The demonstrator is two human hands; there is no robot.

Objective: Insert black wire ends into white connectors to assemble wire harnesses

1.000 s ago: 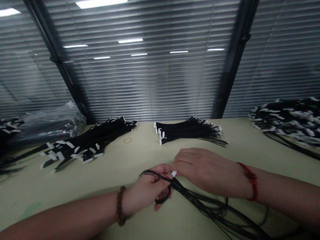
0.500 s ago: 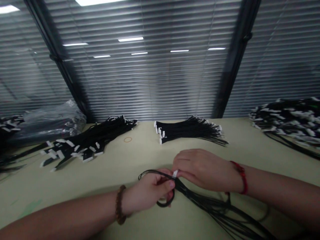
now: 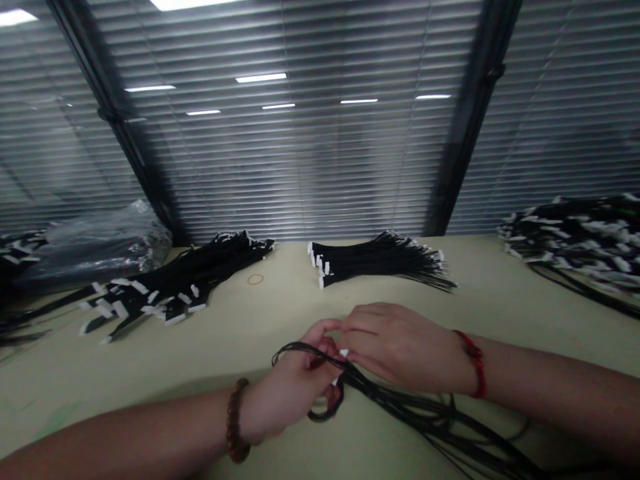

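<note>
Black cables (image 3: 400,400) run from between my hands toward the lower right, with a loop bent back over my left hand. My left hand (image 3: 295,387), with a brown beaded bracelet at its wrist, is closed around the cables near their end. A small white connector (image 3: 344,353) shows between the fingertips of both hands. My right hand (image 3: 395,347), with a red string bracelet, has its fingers bent at that connector, touching my left fingers. What its fingertips pinch is mostly hidden behind the hand.
A neat black cable bundle (image 3: 370,259) lies behind my hands. More cables with white ends (image 3: 170,280) and a clear plastic bag (image 3: 110,240) are at left, with a rubber band (image 3: 255,279) beside them. Another cable heap (image 3: 580,240) lies at right. Blinds stand behind.
Both hands have shifted slightly left and down with the cables. My left index finger has extended up to touch my right fingers, and a second white bit shows below.
</note>
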